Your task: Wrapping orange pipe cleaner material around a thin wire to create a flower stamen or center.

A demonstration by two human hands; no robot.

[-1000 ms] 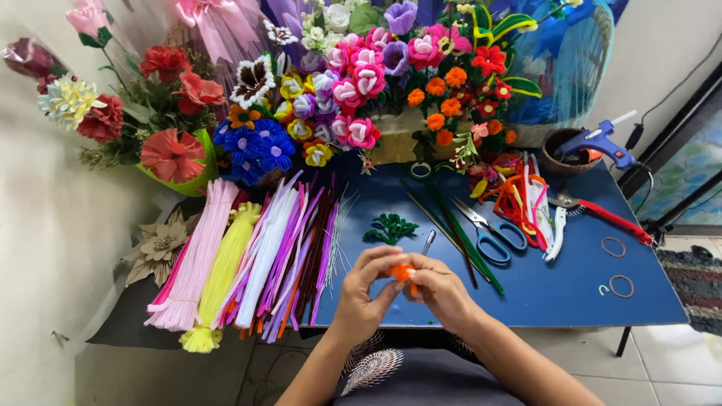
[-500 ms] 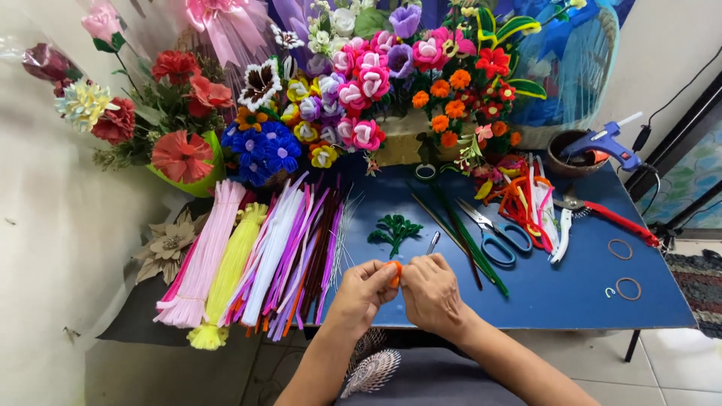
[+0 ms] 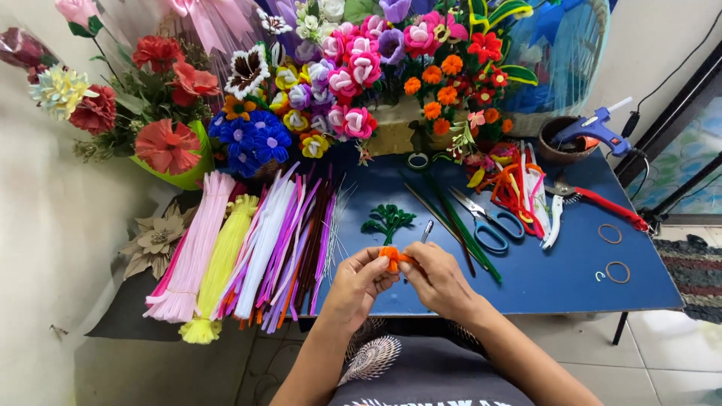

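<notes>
Green pot far left holds red flowers; I see both my left hand and right hand pinching a fuzzy orange piece.

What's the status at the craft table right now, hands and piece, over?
Left hand and right hand both pinching the small orange pipe-cleaner piece. Held above the blue table edge. Scissors lie apart; nothing blocking.
</notes>
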